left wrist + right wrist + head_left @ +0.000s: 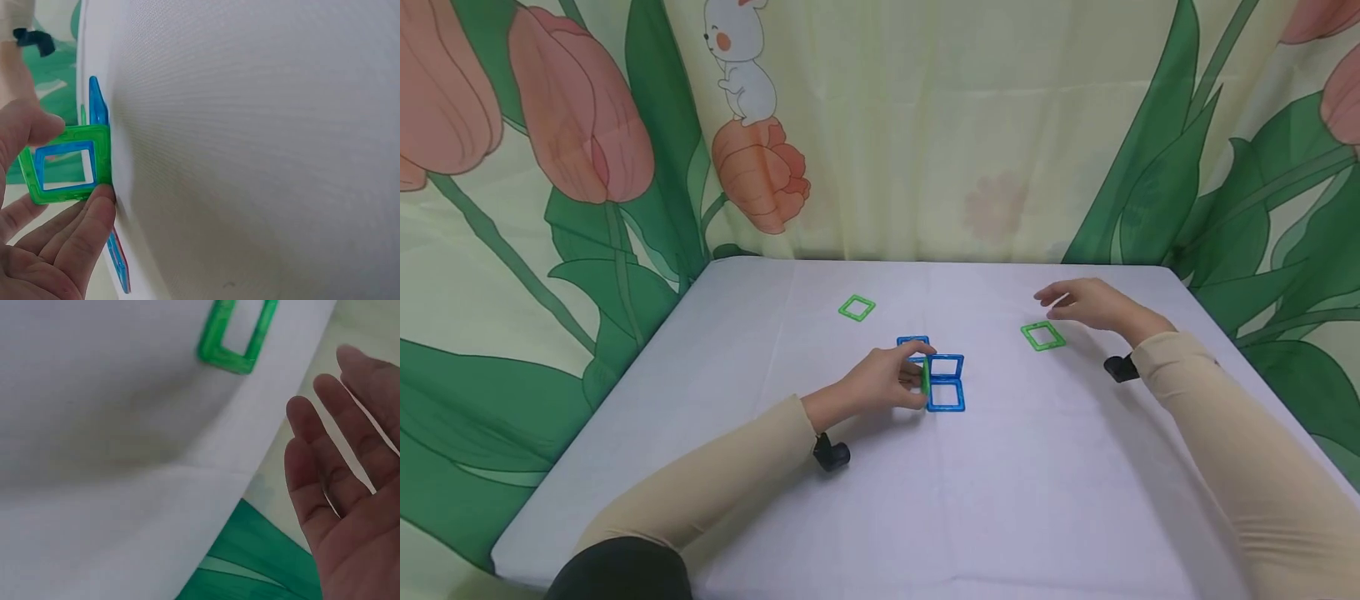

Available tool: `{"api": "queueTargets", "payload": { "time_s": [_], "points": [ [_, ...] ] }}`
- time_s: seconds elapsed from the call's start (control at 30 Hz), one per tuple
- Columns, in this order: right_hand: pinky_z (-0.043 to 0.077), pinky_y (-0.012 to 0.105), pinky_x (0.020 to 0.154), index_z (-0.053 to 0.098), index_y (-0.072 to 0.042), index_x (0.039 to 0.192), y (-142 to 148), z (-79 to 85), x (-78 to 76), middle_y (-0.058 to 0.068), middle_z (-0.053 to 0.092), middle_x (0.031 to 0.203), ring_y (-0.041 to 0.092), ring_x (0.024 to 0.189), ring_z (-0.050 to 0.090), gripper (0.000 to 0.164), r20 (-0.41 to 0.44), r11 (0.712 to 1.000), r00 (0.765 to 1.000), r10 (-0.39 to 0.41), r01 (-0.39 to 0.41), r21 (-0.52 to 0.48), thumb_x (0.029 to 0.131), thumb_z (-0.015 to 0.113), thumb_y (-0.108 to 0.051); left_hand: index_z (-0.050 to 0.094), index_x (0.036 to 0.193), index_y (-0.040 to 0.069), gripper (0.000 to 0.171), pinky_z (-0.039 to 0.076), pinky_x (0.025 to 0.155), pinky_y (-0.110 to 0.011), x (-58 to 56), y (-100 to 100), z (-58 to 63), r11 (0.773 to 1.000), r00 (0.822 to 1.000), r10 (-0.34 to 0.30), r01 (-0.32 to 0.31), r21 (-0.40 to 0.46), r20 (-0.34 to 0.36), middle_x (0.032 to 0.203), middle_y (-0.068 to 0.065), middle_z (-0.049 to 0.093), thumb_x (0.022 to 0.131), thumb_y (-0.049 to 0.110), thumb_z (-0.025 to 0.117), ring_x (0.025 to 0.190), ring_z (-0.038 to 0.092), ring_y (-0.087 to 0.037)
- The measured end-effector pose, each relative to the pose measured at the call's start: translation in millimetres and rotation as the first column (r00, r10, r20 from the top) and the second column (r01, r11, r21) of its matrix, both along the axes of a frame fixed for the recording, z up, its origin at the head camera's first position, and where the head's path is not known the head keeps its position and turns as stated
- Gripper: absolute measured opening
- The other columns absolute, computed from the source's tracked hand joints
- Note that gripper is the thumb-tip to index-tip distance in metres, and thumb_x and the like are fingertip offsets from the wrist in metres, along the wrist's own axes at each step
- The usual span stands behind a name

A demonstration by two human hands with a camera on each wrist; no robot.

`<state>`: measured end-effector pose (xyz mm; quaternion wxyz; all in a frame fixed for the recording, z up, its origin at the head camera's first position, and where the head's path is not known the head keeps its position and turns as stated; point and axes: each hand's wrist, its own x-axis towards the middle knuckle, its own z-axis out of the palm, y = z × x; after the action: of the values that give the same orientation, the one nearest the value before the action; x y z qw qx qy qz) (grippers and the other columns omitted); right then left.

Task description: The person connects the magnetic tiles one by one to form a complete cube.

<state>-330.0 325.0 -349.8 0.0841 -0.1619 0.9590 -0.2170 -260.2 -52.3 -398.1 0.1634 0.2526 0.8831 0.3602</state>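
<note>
Green and upright, one square frame [102, 156] is pinched between thumb and fingers of the left hand [886, 379], right beside the blue frames [946, 408] on the table [1000, 492]. The right hand [1093, 306], fingers loosely extended, hovers near a second green frame [1057, 332]; a third green frame [867, 312] lies farther left.

A pale cream curtain [910, 125] hung behind the table [1000, 500], faintly creased. Large pink tulips [580, 108] and broad green leaves [1165, 183] were printed down its sides. A white rabbit [748, 75] perched on an orange bloom [760, 179] left of centre. Smooth white cloth covered the table, under soft light.
</note>
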Motion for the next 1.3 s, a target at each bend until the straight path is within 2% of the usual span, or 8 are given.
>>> {"api": "queueTargets", "payload": {
  "time_s": [0.2, 0.33, 0.47, 0.67, 0.77, 1.0, 1.13, 1.3],
  "points": [
    [0.037, 0.069, 0.109, 0.063, -0.009, 0.141, 5.6, -24.0, -1.2, 0.026, 0.058, 0.143, 0.049, 0.133, 0.05, 0.048, 0.063, 0.997, 0.998, 0.031, -0.035, 0.069, 0.095, 0.074, -0.017, 0.051, 0.146, 0.026, 0.069, 0.055, 0.103, -0.034, 0.9, -0.6, 0.7, 1.0, 1.0, -0.003, 0.003, 0.001, -0.006, 0.132, -0.009, 0.071, 0.085, 0.018, 0.084, 0.114, 0.072, -0.016],
    [0.033, 0.071, 0.112, 0.064, -0.009, 0.14, 2.9, -23.0, 0.8, 0.026, 0.058, 0.143, 0.05, 0.135, 0.048, 0.049, 0.043, 0.995, 0.997, 0.059, -0.062, 0.074, 0.094, 0.076, -0.019, 0.051, 0.146, 0.025, 0.069, 0.055, 0.102, -0.033, 0.2, 0.7, 1.2, 1.0, 1.0, -0.008, 0.008, 0.002, -0.018, 0.132, -0.01, 0.071, 0.086, 0.017, 0.084, 0.114, 0.072, -0.017],
    [0.035, 0.07, 0.111, 0.064, -0.008, 0.139, -3.6, -17.4, 1.7, 0.023, 0.06, 0.142, 0.049, 0.133, 0.051, 0.055, 0.025, 0.99, 0.996, 0.084, -0.086, 0.11, 0.09, 0.081, -0.026, 0.051, 0.146, 0.025, 0.069, 0.056, 0.102, -0.034, -0.1, 1.0, 3.6, 1.0, 1.0, -0.004, 0.004, -0.005, -0.024, 0.132, -0.01, 0.072, 0.086, 0.018, 0.084, 0.113, 0.072, -0.017],
    [0.036, 0.07, 0.107, 0.067, -0.008, 0.136, -9.2, -19.6, -4.2, 0.02, 0.064, 0.137, 0.043, 0.126, 0.057, 0.059, 0.007, 0.984, 0.997, 0.08, -0.081, 0.162, 0.084, 0.086, -0.029, 0.051, 0.145, 0.024, 0.068, 0.056, 0.101, -0.032, -1.4, 1.5, 3.7, 1.0, 1.0, -0.007, 0.007, -0.005, -0.028, 0.131, -0.01, 0.072, 0.086, 0.018, 0.084, 0.112, 0.073, -0.016],
    [0.038, 0.068, 0.107, 0.068, -0.008, 0.134, -8.8, -23.2, -5.9, 0.019, 0.064, 0.135, 0.042, 0.125, 0.057, 0.057, 0.016, 0.984, 0.996, 0.09, -0.091, 0.152, 0.084, 0.087, -0.028, 0.051, 0.146, 0.023, 0.068, 0.056, 0.1, -0.031, -2.1, 1.8, 1.9, 1.0, 0.999, -0.018, 0.017, -0.01, -0.028, 0.13, -0.009, 0.072, 0.086, 0.018, 0.083, 0.112, 0.073, -0.015],
    [0.043, 0.064, 0.107, 0.068, -0.01, 0.135, -11.8, -28.1, -4.5, 0.02, 0.062, 0.131, 0.043, 0.125, 0.057, 0.051, -0.009, 0.966, 0.982, 0.19, -0.185, 0.18, 0.088, 0.083, -0.024, 0.051, 0.146, 0.025, 0.068, 0.055, 0.101, -0.033, -1.4, 1.2, 1.9, 1.0, 1.0, -0.002, 0.002, -0.021, -0.018, 0.13, -0.009, 0.073, 0.086, 0.018, 0.083, 0.112, 0.073, -0.015],
    [0.047, 0.062, 0.101, 0.069, -0.013, 0.134, -15.1, -27.2, -0.3, 0.022, 0.06, 0.129, 0.042, 0.119, 0.058, 0.048, -0.012, 0.963, 0.982, 0.186, -0.18, 0.202, 0.088, 0.081, -0.02, 0.051, 0.146, 0.026, 0.068, 0.055, 0.102, -0.034, -0.9, 1.2, 2.2, 1.0, 1.0, 0.003, -0.004, -0.027, -0.02, 0.13, -0.008, 0.073, 0.086, 0.02, 0.084, 0.112, 0.072, -0.015],
    [0.049, 0.058, 0.096, 0.071, -0.017, 0.125, -15.6, -29.5, 2.4, 0.018, 0.061, 0.123, 0.038, 0.112, 0.059, 0.039, -0.021, 0.965, 0.985, 0.17, -0.162, 0.206, 0.087, 0.08, -0.018, 0.052, 0.145, 0.026, 0.068, 0.055, 0.102, -0.033, 0.5, 0.9, 1.8, 1.0, 1.0, 0.003, -0.004, -0.03, -0.019, 0.129, -0.007, 0.073, 0.085, 0.022, 0.085, 0.112, 0.072, -0.014]
  ]
}}
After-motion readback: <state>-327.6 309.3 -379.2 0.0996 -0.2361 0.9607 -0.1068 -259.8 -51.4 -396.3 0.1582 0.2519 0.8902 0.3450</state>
